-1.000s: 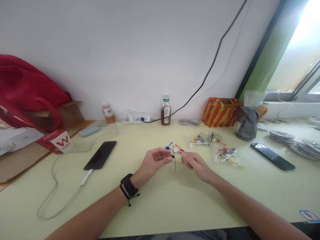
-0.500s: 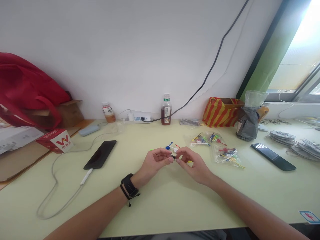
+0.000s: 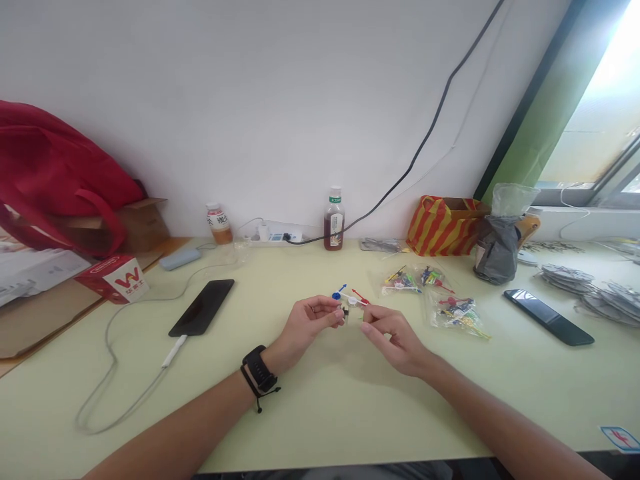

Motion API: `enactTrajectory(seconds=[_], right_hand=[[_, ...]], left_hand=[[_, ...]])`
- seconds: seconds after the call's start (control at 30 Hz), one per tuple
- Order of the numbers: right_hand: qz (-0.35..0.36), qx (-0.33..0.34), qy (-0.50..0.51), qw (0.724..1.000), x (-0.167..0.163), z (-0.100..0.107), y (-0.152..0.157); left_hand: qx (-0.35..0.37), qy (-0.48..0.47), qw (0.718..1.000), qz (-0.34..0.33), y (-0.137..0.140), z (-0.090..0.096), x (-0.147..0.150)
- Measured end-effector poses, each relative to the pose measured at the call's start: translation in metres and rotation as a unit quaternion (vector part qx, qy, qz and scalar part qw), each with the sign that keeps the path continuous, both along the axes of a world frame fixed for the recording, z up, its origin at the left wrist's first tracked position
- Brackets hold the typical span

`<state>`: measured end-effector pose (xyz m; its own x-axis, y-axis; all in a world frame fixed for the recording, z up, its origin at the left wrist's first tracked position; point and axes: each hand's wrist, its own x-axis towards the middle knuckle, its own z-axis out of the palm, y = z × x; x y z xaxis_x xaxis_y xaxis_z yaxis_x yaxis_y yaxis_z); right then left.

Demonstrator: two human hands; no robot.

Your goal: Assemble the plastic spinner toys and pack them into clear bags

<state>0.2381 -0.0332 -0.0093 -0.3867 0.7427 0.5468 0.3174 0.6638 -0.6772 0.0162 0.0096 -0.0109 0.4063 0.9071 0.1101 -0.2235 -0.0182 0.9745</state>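
Observation:
A small black plastic piece [image 3: 345, 311] is pinched between the thumb and fingertips of my left hand [image 3: 314, 325], which has a black watch at its wrist. My right hand [image 3: 395, 339] is apart from it, fingers curled and thumb pressed to the index finger; whatever they hold is too small to make out. Just beyond the hands lie a blue clock hand [image 3: 336, 296] with an arrow tip, a white round-based one [image 3: 353, 301] and a red arrow-tipped one [image 3: 361, 298], partly hidden by my right fingers.
Clear bags of coloured clock hands [image 3: 457, 310] lie to the right, near a dark phone [image 3: 547, 317] and stacked grey discs [image 3: 613, 303]. On the left are a charging phone [image 3: 201, 308] and its cable. A drink bottle [image 3: 334, 223] stands at the wall beside a power strip [image 3: 277, 237].
My right hand has drawn away to the right from the black piece, its fingers curling in. The left hand keeps hold of the piece, almost in place.

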Motion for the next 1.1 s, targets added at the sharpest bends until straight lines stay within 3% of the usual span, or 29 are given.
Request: enactTrajectory(seconds=[0.17, 0.53, 0.83, 1.1], right_hand=[[-0.053, 0.049, 0.031, 0.997, 0.0, 0.002, 0.001], [-0.036, -0.002, -0.059, 0.998, -0.001, -0.006, 0.002], [-0.061, 0.076, -0.063, 0.993, 0.001, -0.01, -0.001], [-0.037, -0.023, -0.04, 0.998, 0.005, 0.002, 0.003]], left_hand=[[-0.008, -0.006, 1.0, 0.003, 0.0, 0.001, 0.0], [-0.022, -0.009, 1.0, -0.009, -0.002, 0.006, -0.002], [-0.043, 0.013, 0.999, 0.004, -0.004, 0.01, -0.001], [-0.043, 0.001, 0.999, 0.001, -0.004, 0.01, -0.001]])
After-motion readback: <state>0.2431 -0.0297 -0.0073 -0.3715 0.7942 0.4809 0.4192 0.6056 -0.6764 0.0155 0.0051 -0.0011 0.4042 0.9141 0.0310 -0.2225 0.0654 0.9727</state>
